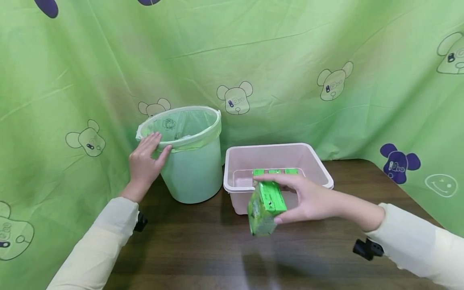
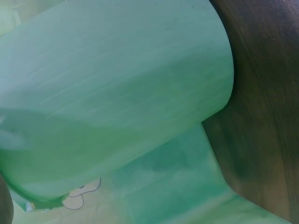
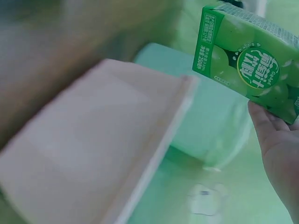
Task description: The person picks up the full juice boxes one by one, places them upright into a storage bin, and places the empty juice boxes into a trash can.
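Observation:
My right hand [image 1: 308, 197] grips a green grape juice carton [image 1: 267, 203], held tilted in front of the pink plastic basin [image 1: 241, 201]. In the right wrist view the juice carton [image 3: 252, 60] shows its printed front, and the hand [image 3: 280, 149] supports it from below. Inside the basin, several similar green cartons [image 1: 291, 171] stand partly hidden behind my fingers. My left hand [image 1: 145, 161] rests on the near left rim of a pale green trash bin [image 1: 192, 173], fingers relaxed over the edge. The bin [image 2: 117, 84] fills most of the left wrist view.
A light green bag [image 1: 195, 121] lines the bin, with something whitish low inside. Bin and basin stand side by side on a dark wooden table [image 1: 203, 249]. Behind them hangs a green curtain [image 1: 282, 80] with bear-head prints.

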Demonstrator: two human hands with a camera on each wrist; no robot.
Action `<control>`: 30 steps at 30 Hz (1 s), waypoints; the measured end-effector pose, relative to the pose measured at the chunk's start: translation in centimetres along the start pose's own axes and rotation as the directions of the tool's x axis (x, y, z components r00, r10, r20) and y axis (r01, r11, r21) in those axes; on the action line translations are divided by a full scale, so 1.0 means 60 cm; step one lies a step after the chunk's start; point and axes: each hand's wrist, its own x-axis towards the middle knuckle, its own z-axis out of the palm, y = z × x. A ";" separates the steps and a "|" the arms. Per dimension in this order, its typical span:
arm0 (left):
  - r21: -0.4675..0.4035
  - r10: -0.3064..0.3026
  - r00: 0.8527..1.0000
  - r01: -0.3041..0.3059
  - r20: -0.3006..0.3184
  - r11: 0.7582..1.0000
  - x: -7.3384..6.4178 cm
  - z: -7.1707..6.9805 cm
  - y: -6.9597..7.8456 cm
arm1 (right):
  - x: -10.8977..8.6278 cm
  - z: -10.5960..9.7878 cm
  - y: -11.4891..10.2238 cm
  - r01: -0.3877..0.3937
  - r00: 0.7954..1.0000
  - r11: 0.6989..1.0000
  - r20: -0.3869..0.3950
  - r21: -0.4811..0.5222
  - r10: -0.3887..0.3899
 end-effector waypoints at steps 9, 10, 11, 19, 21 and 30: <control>0.006 -0.006 1.000 0.006 0.011 1.000 0.000 0.000 0.000 | 0.111 -0.047 -0.022 0.043 0.994 0.998 -0.105 0.034 -0.039; 0.007 -0.008 1.000 0.008 0.013 1.000 -0.001 0.000 0.000 | 0.124 -0.051 -0.023 0.046 0.992 0.998 -0.118 0.049 -0.040; 0.009 -0.010 1.000 0.010 0.013 1.000 -0.002 -0.001 0.000 | 0.137 -0.054 -0.024 0.054 0.991 0.997 -0.129 0.060 -0.046; 0.022 -0.015 1.000 0.015 0.020 1.000 -0.006 -0.003 -0.001 | 0.237 -0.076 -0.024 0.105 0.962 0.992 -0.260 0.070 -0.084; 0.022 -0.012 1.000 0.012 0.017 1.000 -0.005 -0.004 -0.002 | 0.262 -0.083 -0.026 0.108 0.951 0.990 -0.298 0.089 -0.077; 0.028 -0.008 1.000 0.008 0.016 1.000 0.000 -0.003 0.000 | 0.357 -0.092 -0.006 0.019 0.915 0.996 -0.402 0.092 0.020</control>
